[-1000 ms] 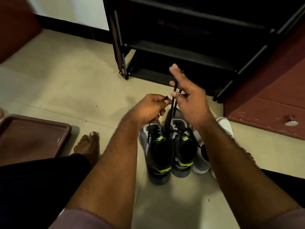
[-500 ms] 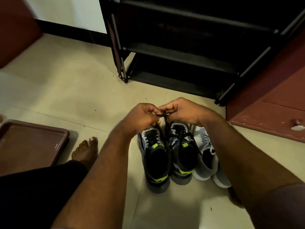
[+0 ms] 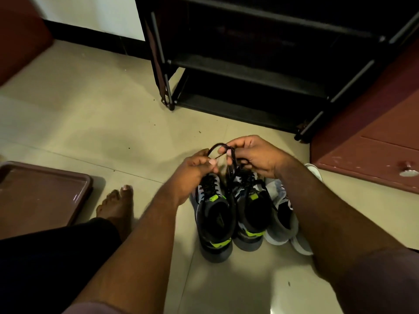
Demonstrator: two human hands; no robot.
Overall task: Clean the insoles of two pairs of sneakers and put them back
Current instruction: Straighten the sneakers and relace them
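Observation:
Two black and grey sneakers with lime accents stand side by side on the tiled floor, the left one point(image 3: 214, 225) and the right one point(image 3: 250, 214). A grey and white sneaker point(image 3: 283, 214) sits to their right, a second one partly hidden under my right forearm. My left hand point(image 3: 192, 171) and my right hand point(image 3: 254, 152) hover just above the toes of the black pair. Each pinches part of the black laces point(image 3: 221, 147), which form a raised loop between them.
A black shoe rack point(image 3: 260, 71) stands right behind the sneakers. A reddish-brown cabinet drawer with a round knob point(image 3: 408, 171) is at the right. A brown plastic tray point(image 3: 40, 191) lies on the floor at the left, beside my bare foot point(image 3: 116, 205).
A second ago my right hand was raised, pulling the laces up. Both hands then dropped together over the shoes and now hold a loop of lace between them.

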